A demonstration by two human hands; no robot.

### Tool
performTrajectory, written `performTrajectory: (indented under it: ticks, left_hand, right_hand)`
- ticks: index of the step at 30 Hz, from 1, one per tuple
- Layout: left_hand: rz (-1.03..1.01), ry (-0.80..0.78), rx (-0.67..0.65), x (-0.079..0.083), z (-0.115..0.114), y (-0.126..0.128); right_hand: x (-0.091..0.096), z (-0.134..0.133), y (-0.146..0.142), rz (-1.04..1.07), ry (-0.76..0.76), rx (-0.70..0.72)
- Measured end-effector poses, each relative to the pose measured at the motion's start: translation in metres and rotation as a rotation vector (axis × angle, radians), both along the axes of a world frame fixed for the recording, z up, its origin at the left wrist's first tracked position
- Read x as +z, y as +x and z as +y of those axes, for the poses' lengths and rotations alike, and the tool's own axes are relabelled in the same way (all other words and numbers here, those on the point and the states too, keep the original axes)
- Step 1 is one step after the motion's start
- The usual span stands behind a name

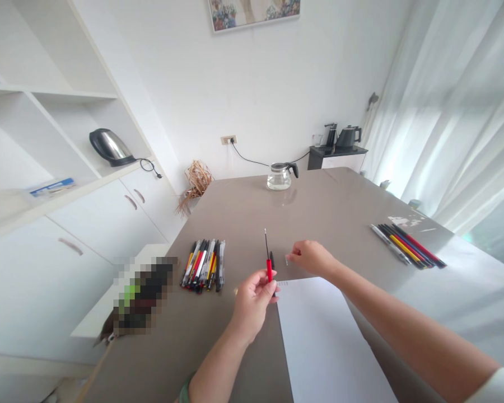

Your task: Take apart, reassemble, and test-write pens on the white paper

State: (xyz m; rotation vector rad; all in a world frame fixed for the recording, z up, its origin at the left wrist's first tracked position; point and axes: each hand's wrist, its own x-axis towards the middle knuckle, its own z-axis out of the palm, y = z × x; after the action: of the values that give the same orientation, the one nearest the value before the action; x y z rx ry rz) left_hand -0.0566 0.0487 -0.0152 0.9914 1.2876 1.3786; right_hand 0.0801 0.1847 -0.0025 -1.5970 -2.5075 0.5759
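My left hand (252, 296) is closed on a red pen part (269, 270) whose thin refill (266, 242) sticks up out of it. A black pen piece (272, 260) shows right behind the red part. My right hand (311, 257) pinches a tiny pale piece (286, 259) just above the table, a little to the right of the refill. Both hands hover over the top edge of a white sheet of paper (327, 347) on the grey table (331, 212).
A bundle of several pens (204, 265) lies left of my hands, and another row of pens (407, 245) lies at the right. A glass coffee pot (280, 175) stands at the far edge. White cabinets with a kettle (109, 146) line the left; curtains hang right.
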Motion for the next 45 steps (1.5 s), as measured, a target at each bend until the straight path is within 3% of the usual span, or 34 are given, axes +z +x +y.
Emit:
performTrajectory:
  ticks: [6, 15, 22, 28, 31, 35, 45]
  left_hand:
    - [0.022, -0.022, -0.007, 0.001, -0.001, -0.001]
    - [0.035, -0.041, -0.070, -0.002, -0.002, 0.000]
    - [0.055, -0.066, -0.123, -0.002, -0.002, 0.002]
    - [0.084, -0.082, -0.176, -0.003, -0.002, 0.003]
    - [0.094, -0.090, -0.203, -0.002, -0.003, 0.004]
    - [0.085, -0.079, -0.221, -0.001, -0.003, 0.005]
    - [0.102, -0.057, -0.248, -0.001, -0.003, 0.005]
  right_hand:
    - [-0.016, 0.005, -0.025, -0.109, 0.011, 0.010]
    - [-0.017, 0.002, -0.015, -0.033, 0.045, 0.092]
    - [-0.004, 0.006, 0.011, 0.226, -0.050, 0.043]
    - [0.028, -0.006, 0.019, 1.034, -0.146, -0.025]
    - [0.046, -0.019, 0.018, 1.302, -0.227, 0.002]
    - [0.056, -0.033, 0.015, 1.363, -0.293, 0.030]
    - [0.052, -0.034, 0.011, 1.278, -0.227, -0.018]
